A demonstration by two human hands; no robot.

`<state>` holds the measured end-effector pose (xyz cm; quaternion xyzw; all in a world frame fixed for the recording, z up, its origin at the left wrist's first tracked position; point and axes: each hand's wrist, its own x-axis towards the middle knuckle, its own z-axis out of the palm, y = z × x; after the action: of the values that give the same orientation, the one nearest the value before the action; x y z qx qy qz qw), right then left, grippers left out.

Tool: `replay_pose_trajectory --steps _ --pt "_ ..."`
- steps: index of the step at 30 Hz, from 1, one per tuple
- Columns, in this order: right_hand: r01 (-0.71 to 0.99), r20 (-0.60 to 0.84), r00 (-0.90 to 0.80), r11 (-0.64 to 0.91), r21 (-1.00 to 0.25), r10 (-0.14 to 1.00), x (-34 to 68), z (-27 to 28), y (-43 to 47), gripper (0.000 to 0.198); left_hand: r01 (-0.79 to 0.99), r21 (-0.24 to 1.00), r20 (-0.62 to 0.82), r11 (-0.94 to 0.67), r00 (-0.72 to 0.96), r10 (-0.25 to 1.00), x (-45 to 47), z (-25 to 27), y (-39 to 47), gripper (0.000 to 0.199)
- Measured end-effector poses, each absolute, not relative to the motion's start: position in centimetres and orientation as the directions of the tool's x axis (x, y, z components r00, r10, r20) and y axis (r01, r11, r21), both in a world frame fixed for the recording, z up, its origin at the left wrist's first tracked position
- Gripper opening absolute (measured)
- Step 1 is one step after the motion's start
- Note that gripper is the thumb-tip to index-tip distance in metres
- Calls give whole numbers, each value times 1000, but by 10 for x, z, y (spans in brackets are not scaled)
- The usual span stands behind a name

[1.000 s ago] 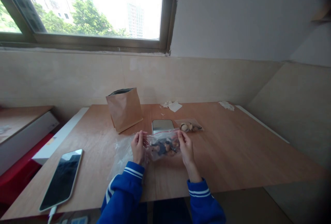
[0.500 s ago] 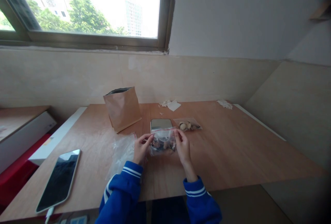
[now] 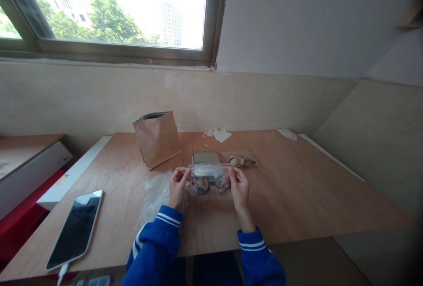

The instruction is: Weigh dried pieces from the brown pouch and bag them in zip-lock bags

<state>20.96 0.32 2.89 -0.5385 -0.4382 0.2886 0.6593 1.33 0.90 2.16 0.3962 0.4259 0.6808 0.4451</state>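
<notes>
Between my hands is a clear zip bag (image 3: 211, 184) with brown, dried-looking pieces in its lower part. My left hand (image 3: 178, 185) pinches its top left corner, and my right hand (image 3: 240, 187) pinches the top right corner. The bag's upper edge is stretched straight. Just behind it lies a flat device with a pale, shiny top (image 3: 205, 158), partly covered by the bag. A second clear bag (image 3: 243, 159) with similar pale brown pieces rests on the table to the right of that device. Under and beside my left wrist lie crumpled clear plastic bags (image 3: 155, 195).
A brown paper pouch (image 3: 157, 140) stands with its top open at the back left. Near the front left edge lies a phone (image 3: 77, 228) with a white cable (image 3: 62, 273). White scraps (image 3: 222, 135) and a crumpled white piece (image 3: 287, 134) sit along the table's back edge.
My hands have moved apart, the right one shifting rightward. The zip bag between them has gone from slack to pulled flat and wide, with its pieces showing more clearly.
</notes>
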Motion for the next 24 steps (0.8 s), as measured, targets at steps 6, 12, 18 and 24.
replay_pose_trajectory --steps 6,12,18,24 --pt "18 180 439 192 -981 880 220 16 1 52 -299 944 83 -136 -184 979 16 16 11 28" --pt "95 232 481 213 -972 845 225 -7 -3 47 -223 973 60 -67 -42 997 16 10 12 33" --pt "193 272 510 200 -961 816 230 -15 -7 45 -78 992 97 -97 -1 995 13 3 14 33" --pt "321 337 523 185 -929 783 232 -13 -11 44 -21 990 136 -138 -75 988 12 2 15 34"
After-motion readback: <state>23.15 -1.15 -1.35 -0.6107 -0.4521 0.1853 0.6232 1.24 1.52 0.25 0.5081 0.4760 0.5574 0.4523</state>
